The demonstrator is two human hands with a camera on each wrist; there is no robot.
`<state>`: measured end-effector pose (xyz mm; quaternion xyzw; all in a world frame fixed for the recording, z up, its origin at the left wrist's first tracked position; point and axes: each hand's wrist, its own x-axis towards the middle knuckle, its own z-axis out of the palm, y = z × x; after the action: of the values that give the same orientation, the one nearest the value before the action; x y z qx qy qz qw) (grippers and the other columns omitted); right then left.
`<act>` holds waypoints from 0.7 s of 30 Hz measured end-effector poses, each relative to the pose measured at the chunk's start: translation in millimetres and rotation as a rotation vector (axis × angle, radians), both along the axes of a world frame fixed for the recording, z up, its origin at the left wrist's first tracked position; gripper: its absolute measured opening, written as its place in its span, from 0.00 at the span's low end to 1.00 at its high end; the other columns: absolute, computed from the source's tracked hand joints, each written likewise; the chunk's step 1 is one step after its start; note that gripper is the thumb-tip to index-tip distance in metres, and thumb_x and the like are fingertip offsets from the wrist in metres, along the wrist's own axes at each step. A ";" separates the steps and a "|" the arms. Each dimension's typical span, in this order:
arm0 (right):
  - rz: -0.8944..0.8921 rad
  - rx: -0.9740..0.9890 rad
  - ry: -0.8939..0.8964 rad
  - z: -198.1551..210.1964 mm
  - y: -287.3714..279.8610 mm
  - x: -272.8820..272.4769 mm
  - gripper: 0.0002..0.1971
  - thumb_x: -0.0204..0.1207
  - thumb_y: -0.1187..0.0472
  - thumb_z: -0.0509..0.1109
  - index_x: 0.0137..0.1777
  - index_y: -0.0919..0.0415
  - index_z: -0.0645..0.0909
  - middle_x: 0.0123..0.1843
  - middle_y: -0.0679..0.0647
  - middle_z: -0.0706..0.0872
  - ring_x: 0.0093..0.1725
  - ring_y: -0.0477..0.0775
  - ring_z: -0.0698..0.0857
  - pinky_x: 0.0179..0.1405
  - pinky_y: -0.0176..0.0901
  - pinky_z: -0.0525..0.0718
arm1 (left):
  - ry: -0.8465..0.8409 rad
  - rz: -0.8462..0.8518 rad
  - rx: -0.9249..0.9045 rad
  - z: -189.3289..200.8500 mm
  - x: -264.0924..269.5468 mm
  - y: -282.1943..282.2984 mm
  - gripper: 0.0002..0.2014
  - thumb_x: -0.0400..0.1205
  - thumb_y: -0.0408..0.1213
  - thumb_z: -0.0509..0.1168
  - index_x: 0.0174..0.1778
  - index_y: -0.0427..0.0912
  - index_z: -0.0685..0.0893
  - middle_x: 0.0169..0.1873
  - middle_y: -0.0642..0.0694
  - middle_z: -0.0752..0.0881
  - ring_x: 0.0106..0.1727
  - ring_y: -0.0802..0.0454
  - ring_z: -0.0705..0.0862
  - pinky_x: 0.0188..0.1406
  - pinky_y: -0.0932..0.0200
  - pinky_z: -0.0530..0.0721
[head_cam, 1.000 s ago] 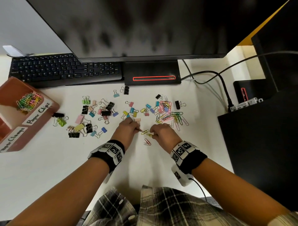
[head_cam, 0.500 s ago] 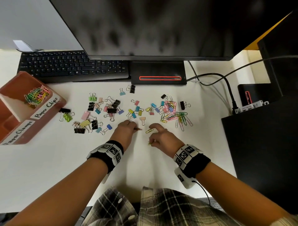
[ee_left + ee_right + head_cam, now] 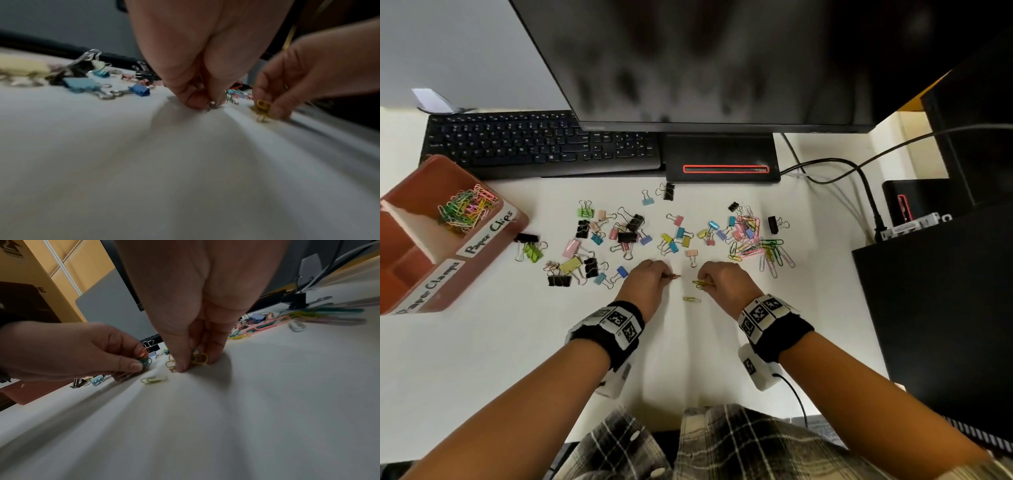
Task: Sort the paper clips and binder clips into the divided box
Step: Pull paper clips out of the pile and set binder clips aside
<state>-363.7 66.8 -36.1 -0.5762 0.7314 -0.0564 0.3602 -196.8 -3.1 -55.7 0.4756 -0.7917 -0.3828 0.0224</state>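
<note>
Bare tabletop [image 3: 493,342] is lying open between the hands and the divided box [image 3: 493,240] at the far left. Binder clips [image 3: 599,246] are scattering across the direct line beyond the left hand [image 3: 650,281]. A keyboard [image 3: 534,147] and monitor [image 3: 705,61] are walling the back; a black case [image 3: 935,308] is blocking the right, beside the paper clips [image 3: 760,246].

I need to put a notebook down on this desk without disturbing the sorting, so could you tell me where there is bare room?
The white desk is bare between the divided box and the left hand, toward the near edge. A smaller bare patch lies right of the right hand, bordered by the black case. It is crowded between the hands and the keyboard, where binder clips and paper clips lie scattered.
</note>
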 end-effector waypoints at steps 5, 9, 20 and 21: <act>0.037 0.099 0.071 0.5 -8.3 19.2 0.11 0.79 0.60 0.65 0.58 0.62 0.82 0.58 0.60 0.84 0.57 0.59 0.83 0.55 0.43 0.78 | 0.091 0.120 0.046 19.2 34.5 -10.5 0.05 0.79 0.31 0.65 0.47 0.33 0.84 0.45 0.38 0.87 0.46 0.45 0.81 0.41 0.67 0.67; 0.069 0.112 0.057 2.2 -17.3 39.3 0.11 0.80 0.61 0.63 0.58 0.63 0.82 0.59 0.61 0.82 0.59 0.59 0.81 0.57 0.40 0.74 | 0.119 0.207 -0.004 39.9 88.1 -28.7 0.04 0.78 0.30 0.67 0.46 0.36 0.85 0.44 0.42 0.89 0.45 0.49 0.82 0.42 0.67 0.70; 0.219 -0.252 -0.120 81.6 -154.7 187.7 0.09 0.79 0.62 0.64 0.52 0.63 0.85 0.51 0.59 0.87 0.48 0.56 0.84 0.52 0.48 0.82 | 0.033 0.609 -0.170 101.3 224.0 -136.2 0.03 0.79 0.36 0.67 0.43 0.41 0.82 0.38 0.47 0.85 0.39 0.50 0.81 0.44 0.56 0.79; 0.202 -0.289 -0.133 86.5 -172.5 205.0 0.08 0.78 0.62 0.65 0.52 0.61 0.84 0.51 0.58 0.87 0.48 0.56 0.84 0.51 0.47 0.81 | 0.055 0.648 -0.137 102.7 225.8 -144.7 0.02 0.79 0.35 0.67 0.43 0.42 0.83 0.39 0.46 0.85 0.40 0.50 0.82 0.47 0.53 0.81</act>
<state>-158.6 -105.7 50.4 -0.6875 0.6288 -0.1625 0.3250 28.9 -147.7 47.0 0.6895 -0.6222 -0.3143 0.1965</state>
